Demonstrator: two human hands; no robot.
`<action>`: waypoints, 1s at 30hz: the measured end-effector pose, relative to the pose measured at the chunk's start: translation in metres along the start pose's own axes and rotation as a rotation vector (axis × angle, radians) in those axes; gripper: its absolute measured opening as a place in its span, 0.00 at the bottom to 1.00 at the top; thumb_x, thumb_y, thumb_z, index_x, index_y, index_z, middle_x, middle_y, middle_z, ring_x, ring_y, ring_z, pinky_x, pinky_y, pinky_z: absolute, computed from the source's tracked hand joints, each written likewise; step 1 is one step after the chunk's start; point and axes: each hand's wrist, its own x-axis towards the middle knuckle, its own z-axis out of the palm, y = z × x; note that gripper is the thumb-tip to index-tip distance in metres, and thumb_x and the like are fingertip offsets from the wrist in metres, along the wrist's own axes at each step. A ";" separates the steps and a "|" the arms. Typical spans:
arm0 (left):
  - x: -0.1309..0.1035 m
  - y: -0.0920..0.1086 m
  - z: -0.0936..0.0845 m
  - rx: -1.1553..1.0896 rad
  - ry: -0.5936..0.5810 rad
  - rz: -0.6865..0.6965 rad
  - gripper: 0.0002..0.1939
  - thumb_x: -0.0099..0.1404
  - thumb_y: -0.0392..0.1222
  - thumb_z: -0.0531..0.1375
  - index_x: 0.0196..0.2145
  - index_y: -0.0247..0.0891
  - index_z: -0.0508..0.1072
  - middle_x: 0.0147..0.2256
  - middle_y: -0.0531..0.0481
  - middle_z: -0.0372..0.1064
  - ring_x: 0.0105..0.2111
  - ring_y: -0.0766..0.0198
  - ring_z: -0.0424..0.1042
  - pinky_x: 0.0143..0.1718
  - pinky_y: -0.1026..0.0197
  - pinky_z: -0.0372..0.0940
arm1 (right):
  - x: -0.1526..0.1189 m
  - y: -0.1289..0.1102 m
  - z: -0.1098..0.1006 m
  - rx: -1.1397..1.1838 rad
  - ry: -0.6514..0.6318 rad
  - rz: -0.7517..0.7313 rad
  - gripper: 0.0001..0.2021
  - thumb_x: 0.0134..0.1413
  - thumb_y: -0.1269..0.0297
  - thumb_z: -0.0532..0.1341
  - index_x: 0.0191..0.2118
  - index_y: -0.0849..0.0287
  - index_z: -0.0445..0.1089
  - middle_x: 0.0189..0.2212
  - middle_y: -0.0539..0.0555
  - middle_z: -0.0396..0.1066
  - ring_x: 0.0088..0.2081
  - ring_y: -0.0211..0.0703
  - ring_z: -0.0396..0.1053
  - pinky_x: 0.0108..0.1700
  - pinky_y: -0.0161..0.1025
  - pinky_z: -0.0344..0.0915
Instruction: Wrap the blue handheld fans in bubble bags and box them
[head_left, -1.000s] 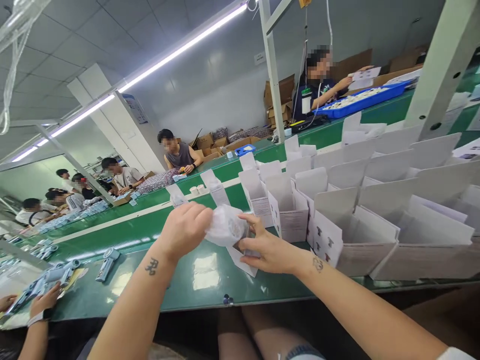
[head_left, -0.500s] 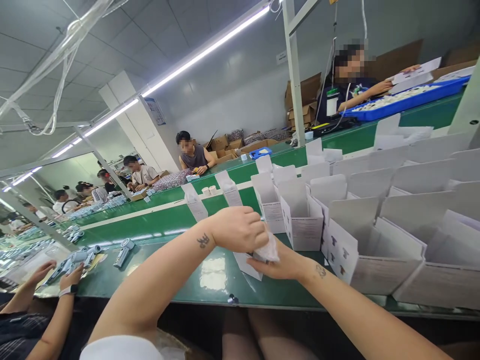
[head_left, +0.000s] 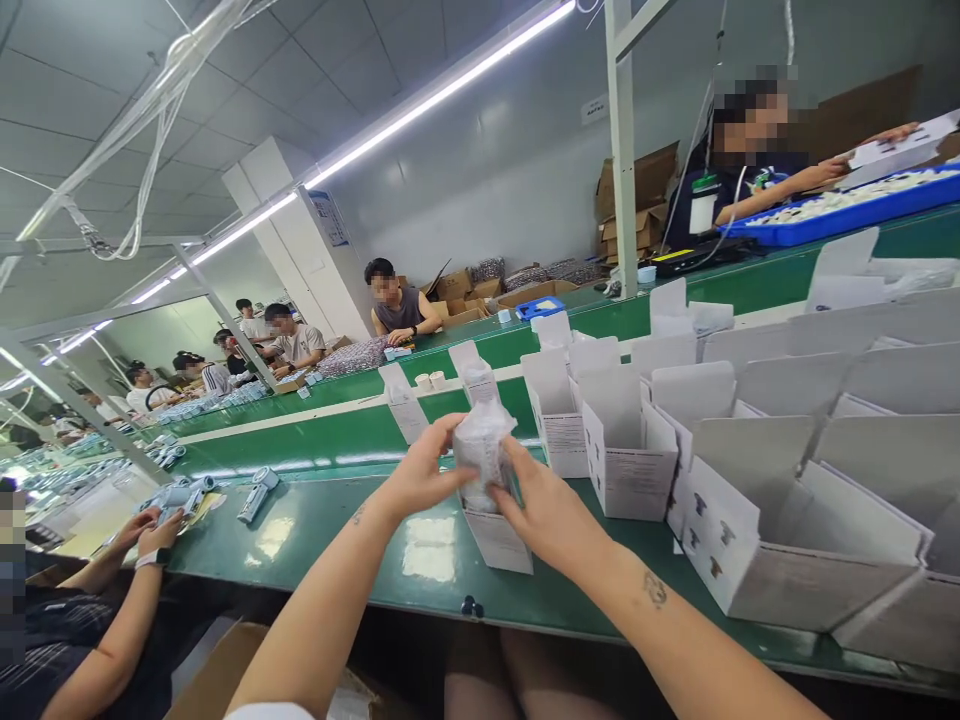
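Between my two hands is a package in cloudy plastic wrap [head_left: 482, 445], upright at the mouth of a white carton [head_left: 501, 545]. What the wrap contains I cannot make out. My left hand [head_left: 429, 468] grips its left side, the thumb across the front. From the right, my right hand [head_left: 553, 508] presses its fingers against the package. The carton stands on the green bench under the package, whose lower end meets the carton's opening.
Several open white cartons [head_left: 630, 470] crowd the right of the green bench [head_left: 337, 540]. A light-blue device [head_left: 259, 495] lies to the left, near a co-worker's hands [head_left: 154, 535]. Behind runs a green line with a blue tray [head_left: 847, 205] and other people.
My left hand has gone from over the package to its left side, and my right hand now holds the right side. The package now stands upright above the carton. The view has shifted slightly.
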 end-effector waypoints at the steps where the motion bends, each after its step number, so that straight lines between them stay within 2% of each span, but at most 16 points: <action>1: -0.002 0.000 0.000 0.068 0.017 0.022 0.28 0.59 0.43 0.65 0.55 0.40 0.64 0.48 0.43 0.68 0.45 0.57 0.66 0.47 0.56 0.62 | 0.001 -0.001 -0.003 -0.054 -0.042 -0.007 0.26 0.59 0.64 0.52 0.62 0.56 0.47 0.46 0.62 0.70 0.43 0.57 0.72 0.38 0.50 0.68; 3: -0.004 0.002 -0.002 0.182 0.023 0.096 0.19 0.60 0.42 0.63 0.50 0.39 0.69 0.42 0.44 0.69 0.43 0.58 0.65 0.45 0.56 0.63 | 0.001 -0.001 -0.009 -0.091 -0.112 -0.023 0.28 0.58 0.66 0.52 0.63 0.56 0.46 0.49 0.63 0.69 0.44 0.56 0.72 0.39 0.49 0.69; 6: -0.005 0.006 -0.002 0.327 -0.030 0.162 0.13 0.60 0.43 0.62 0.43 0.38 0.72 0.36 0.47 0.69 0.40 0.59 0.64 0.42 0.57 0.62 | 0.002 0.005 -0.016 -0.030 -0.165 -0.093 0.31 0.58 0.66 0.53 0.65 0.54 0.40 0.52 0.64 0.67 0.46 0.54 0.72 0.41 0.50 0.70; 9: -0.007 0.005 0.003 0.583 -0.197 0.154 0.06 0.61 0.43 0.60 0.31 0.38 0.74 0.29 0.48 0.69 0.37 0.58 0.63 0.42 0.54 0.59 | 0.003 0.017 -0.019 0.011 -0.183 -0.158 0.34 0.58 0.63 0.55 0.66 0.50 0.37 0.51 0.61 0.67 0.46 0.52 0.72 0.45 0.52 0.70; 11: -0.010 0.003 0.007 0.687 -0.283 0.154 0.10 0.64 0.46 0.59 0.30 0.39 0.75 0.33 0.47 0.72 0.38 0.56 0.63 0.43 0.51 0.57 | 0.003 0.024 -0.018 0.009 -0.190 -0.153 0.36 0.58 0.59 0.57 0.66 0.50 0.38 0.52 0.61 0.66 0.49 0.53 0.71 0.48 0.54 0.69; 13: -0.017 0.002 0.014 0.694 -0.244 0.156 0.16 0.64 0.55 0.58 0.37 0.42 0.77 0.44 0.44 0.72 0.44 0.53 0.62 0.45 0.48 0.56 | 0.000 0.030 -0.017 0.027 -0.206 -0.156 0.36 0.57 0.57 0.59 0.66 0.48 0.40 0.55 0.61 0.62 0.55 0.54 0.67 0.52 0.55 0.68; 15: -0.027 0.001 0.027 0.716 -0.190 0.173 0.24 0.58 0.63 0.60 0.42 0.42 0.75 0.49 0.42 0.70 0.49 0.47 0.60 0.49 0.43 0.55 | -0.004 0.034 -0.014 0.061 -0.235 -0.196 0.35 0.55 0.61 0.61 0.65 0.46 0.42 0.60 0.60 0.57 0.59 0.53 0.62 0.55 0.53 0.67; 17: -0.038 -0.002 0.045 0.788 -0.157 0.178 0.22 0.59 0.58 0.62 0.43 0.39 0.73 0.48 0.41 0.69 0.51 0.44 0.59 0.52 0.39 0.54 | -0.009 0.036 -0.010 0.067 -0.249 -0.236 0.35 0.55 0.66 0.59 0.64 0.44 0.43 0.63 0.59 0.50 0.62 0.53 0.58 0.57 0.52 0.66; 20: -0.054 -0.012 0.070 0.869 -0.065 0.119 0.11 0.64 0.42 0.59 0.44 0.38 0.69 0.45 0.41 0.69 0.56 0.43 0.57 0.55 0.34 0.52 | -0.018 0.038 -0.003 0.045 -0.217 -0.250 0.32 0.58 0.68 0.55 0.64 0.41 0.42 0.67 0.58 0.39 0.66 0.54 0.50 0.59 0.54 0.64; 21: -0.058 -0.016 0.076 0.881 -0.025 0.083 0.10 0.64 0.41 0.58 0.43 0.38 0.69 0.45 0.41 0.68 0.57 0.42 0.56 0.56 0.32 0.51 | -0.020 0.040 0.001 0.053 -0.203 -0.241 0.31 0.59 0.67 0.54 0.64 0.40 0.42 0.68 0.57 0.35 0.66 0.55 0.49 0.58 0.54 0.65; 23: -0.066 -0.026 0.081 0.894 0.042 -0.005 0.13 0.62 0.45 0.60 0.42 0.37 0.68 0.44 0.39 0.68 0.58 0.38 0.55 0.55 0.27 0.50 | -0.025 0.044 0.008 0.089 -0.198 -0.196 0.30 0.61 0.65 0.53 0.64 0.39 0.41 0.69 0.56 0.32 0.66 0.55 0.50 0.57 0.52 0.67; 25: -0.074 -0.037 0.081 0.890 0.073 -0.062 0.14 0.61 0.47 0.61 0.41 0.36 0.68 0.42 0.38 0.68 0.54 0.38 0.61 0.52 0.30 0.57 | -0.027 0.049 0.019 0.109 -0.237 -0.108 0.35 0.59 0.64 0.54 0.65 0.39 0.35 0.68 0.58 0.34 0.64 0.56 0.55 0.52 0.50 0.71; 28: -0.086 -0.053 0.082 0.821 0.070 -0.067 0.07 0.63 0.42 0.59 0.36 0.35 0.68 0.36 0.40 0.68 0.40 0.49 0.69 0.40 0.45 0.68 | -0.023 0.057 0.039 0.063 -0.325 0.002 0.46 0.53 0.64 0.59 0.67 0.43 0.24 0.64 0.64 0.49 0.60 0.59 0.60 0.51 0.54 0.71; 30: -0.092 -0.062 0.082 0.715 0.115 -0.080 0.05 0.64 0.41 0.58 0.34 0.36 0.68 0.35 0.42 0.68 0.35 0.54 0.69 0.34 0.51 0.68 | -0.013 0.059 0.052 0.033 -0.365 -0.001 0.47 0.49 0.66 0.60 0.67 0.45 0.29 0.58 0.62 0.59 0.57 0.59 0.63 0.53 0.56 0.69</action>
